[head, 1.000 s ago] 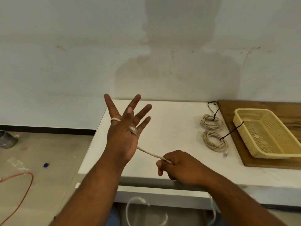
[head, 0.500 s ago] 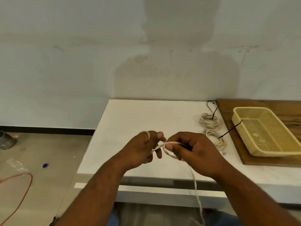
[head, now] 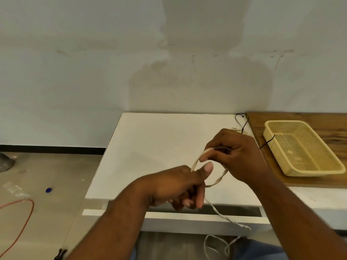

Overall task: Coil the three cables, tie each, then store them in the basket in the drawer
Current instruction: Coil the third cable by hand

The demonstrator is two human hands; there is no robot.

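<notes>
Nearest: the slack of the cable [head: 225, 218] drops off the table edge and lies tangled low by the person's lap, uncoiled. Left hand [head: 178, 186] is curled with the thumb out, gripping the cable; one loop runs round the thumb. Right hand [head: 238, 154] pinches the top of that loop between thumb and fingers. So the cable is held in both hands, over the front right of the table [head: 159, 147], with one loop made and most of its length loose below.

Progress, my read: coiling of this cable has only just started and it is not tied. Behind the right hand a sliver of cream coil [head: 234, 129] and black ties [head: 267, 142] show. These are probably other cables already coiled and tied, but the hand covers them and I can't count. Basket [head: 281, 121] has no cables in it and sits on a wooden board [head: 309, 117] at right, not in a drawer. Left to do: finish the coil, tie it, load the basket, stow it. The dark slot [head: 234, 210] under the table top may be the drawer, ajar.

Surface: white matte top, pushed against the wall [head: 93, 72]. Room: the wall is pale and stained, with dark skirting [head: 52, 149]. Grey floor [head: 47, 171] at left holds an orange cord [head: 28, 212], a blue speck [head: 48, 190] and a grey object [head: 5, 163] at the edge.
</notes>
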